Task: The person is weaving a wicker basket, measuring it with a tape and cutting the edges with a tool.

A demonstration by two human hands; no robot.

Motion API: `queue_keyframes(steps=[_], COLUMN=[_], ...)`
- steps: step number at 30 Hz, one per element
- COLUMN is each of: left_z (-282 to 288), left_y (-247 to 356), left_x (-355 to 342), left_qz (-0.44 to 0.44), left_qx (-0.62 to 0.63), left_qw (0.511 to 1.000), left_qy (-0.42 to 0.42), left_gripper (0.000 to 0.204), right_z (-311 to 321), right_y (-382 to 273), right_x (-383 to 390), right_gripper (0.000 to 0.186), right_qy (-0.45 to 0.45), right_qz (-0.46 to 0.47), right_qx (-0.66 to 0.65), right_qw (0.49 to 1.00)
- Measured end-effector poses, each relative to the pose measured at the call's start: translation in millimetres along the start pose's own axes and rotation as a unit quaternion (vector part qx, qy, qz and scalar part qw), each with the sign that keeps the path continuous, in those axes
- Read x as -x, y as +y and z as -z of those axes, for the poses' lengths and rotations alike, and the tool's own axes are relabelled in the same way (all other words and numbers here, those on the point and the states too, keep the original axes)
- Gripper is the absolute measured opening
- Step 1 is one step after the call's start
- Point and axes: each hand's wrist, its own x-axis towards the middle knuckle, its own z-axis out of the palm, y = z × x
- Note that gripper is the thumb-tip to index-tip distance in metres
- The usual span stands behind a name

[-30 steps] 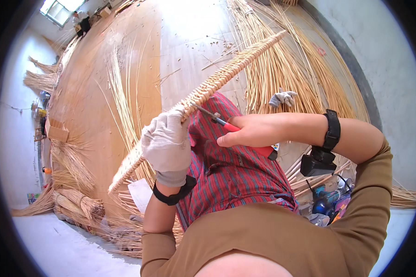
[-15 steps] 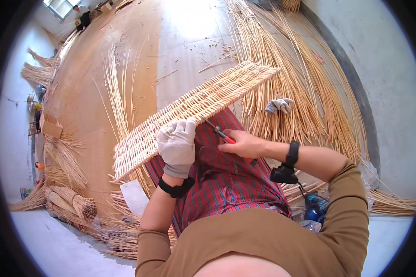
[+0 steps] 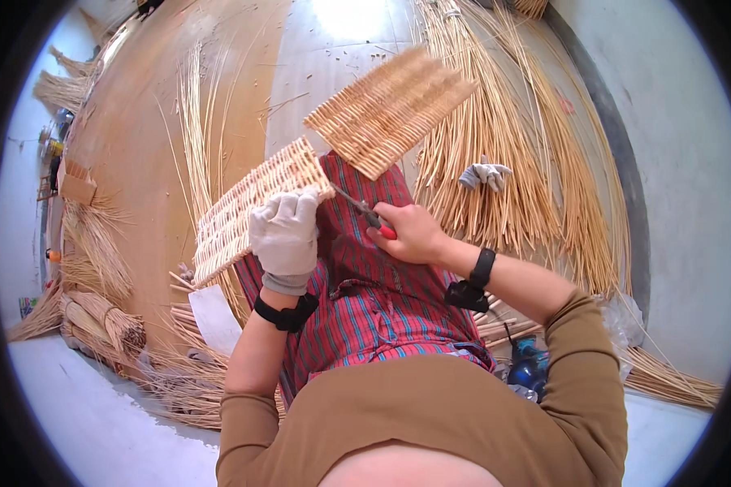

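My left hand, in a whitish work glove, is closed on the near edge of a woven wicker panel, which slants over my left thigh. In my bare right hand are red-handled shears, their dark jaws pointing at the panel's right end. Beyond my knees a second woven wicker piece is tilted, apart from the held panel and touched by neither hand; its far side is motion-blurred. A red striped apron covers my lap.
Long bundles of wicker rods lie on the floor at the right, with a pair of grey-white gloves on top. Thin strands lie ahead. More bundles and a cardboard box line the left wall. White paper lies beside my left forearm.
The single long wicker panel is now two pieces; the right one has come away and moved forward. My left hand keeps hold of the other, and both hands have shifted slightly left.
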Motion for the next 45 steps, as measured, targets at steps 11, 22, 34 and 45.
queue_keyframes(steps=[11, 22, 34, 45], left_z=[46.6, 96.5, -47.2, -51.4], left_y=[-65.2, -90.1, 9.1, 27.4], left_x=[-45.0, -108.4, -38.4, -3.9], left_qz=[0.087, 0.176, 0.078, 0.183], left_qx=[0.042, 0.391, 0.357, 0.285], left_qw=[0.989, 0.882, 0.908, 0.935], left_qy=[0.108, -0.196, -0.207, -0.108], left_gripper=[0.028, 0.034, 0.054, 0.06], right_z=[-5.7, 7.9, 37.4, 36.3], right_y=[17.7, 19.8, 53.0, 21.1], right_x=[40.8, 43.3, 51.4, 14.2], right_gripper=[0.031, 0.021, 0.059, 0.065], right_qy=[0.068, 0.027, 0.157, 0.176], right_qz=[0.05, -0.101, -0.148, -0.054], right_qx=[-0.305, -0.49, -0.001, 0.275], right_qw=[0.949, 0.865, 0.976, 0.944])
